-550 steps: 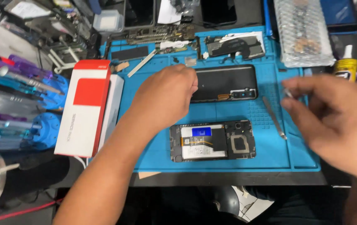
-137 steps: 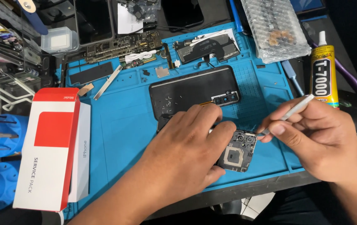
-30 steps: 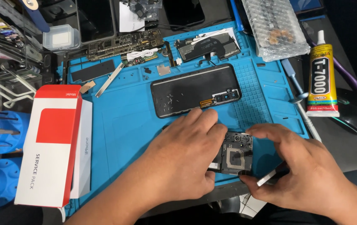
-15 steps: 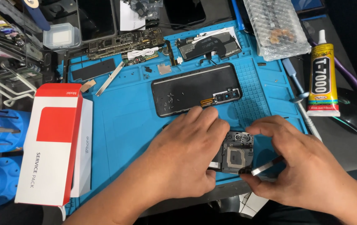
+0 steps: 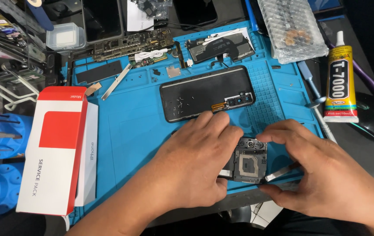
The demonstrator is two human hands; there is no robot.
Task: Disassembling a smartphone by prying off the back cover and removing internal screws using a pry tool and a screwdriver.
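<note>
Far to your left stand blue tool holders, and next to them a red and white box lies partly on the blue work mat. Up at the back of the mat you can see a long green circuit board, a small silver plate and a dark part with white cables, all taken out and laid apart. In the middle lies a black back cover with tiny screws sitting on it. Just below it is your left hand. It lies flat over the left part of the open phone and presses it down on the mat, near the front edge. The phone's insides show, with a dark square plate and small camera lenses at the top. Your right hand curls over the right end of the phone and pinches a thin metal tool between thumb and fingers; the tip sits right by the phone's edge. Farther right lie a screwdriver and a tube of glue, and a bubble wrap bag rests at the top. So it looks like the phone is well opened up, with many parts out, but the back cover is still off and the loose parts are not back in.
</note>
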